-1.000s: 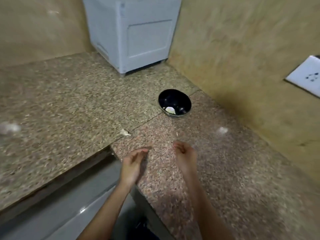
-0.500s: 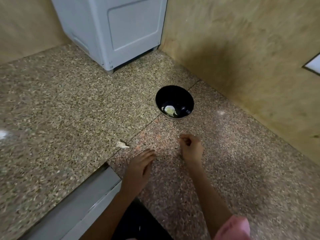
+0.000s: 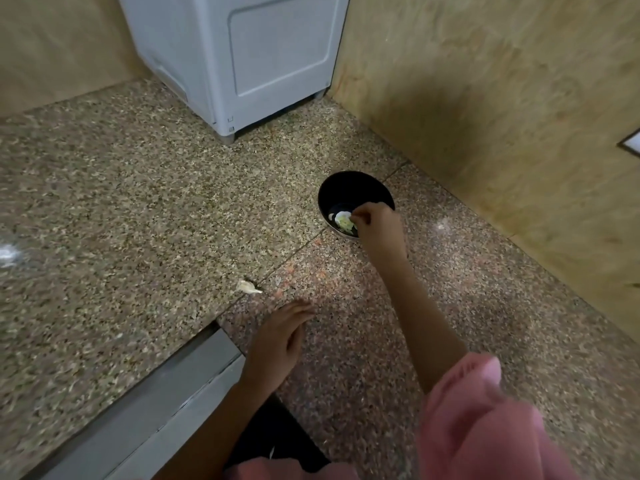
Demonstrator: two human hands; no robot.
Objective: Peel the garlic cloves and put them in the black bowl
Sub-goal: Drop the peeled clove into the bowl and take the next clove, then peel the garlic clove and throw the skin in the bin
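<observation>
Right hand [image 3: 379,225] hangs over the black bowl [image 3: 346,178] on the counter [image 3: 138,220], fingers bunched; whether they pinch a clove I cannot tell. Best to release low, onto the pale garlic [image 3: 343,220] inside. Left hand [image 3: 277,341] rests flat, fingers straight. The hand hides the bowl's near-right rim; the blurred scrap [image 3: 248,287] to the left may be skin or clove

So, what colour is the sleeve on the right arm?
The sleeve is pink; head view.
</observation>
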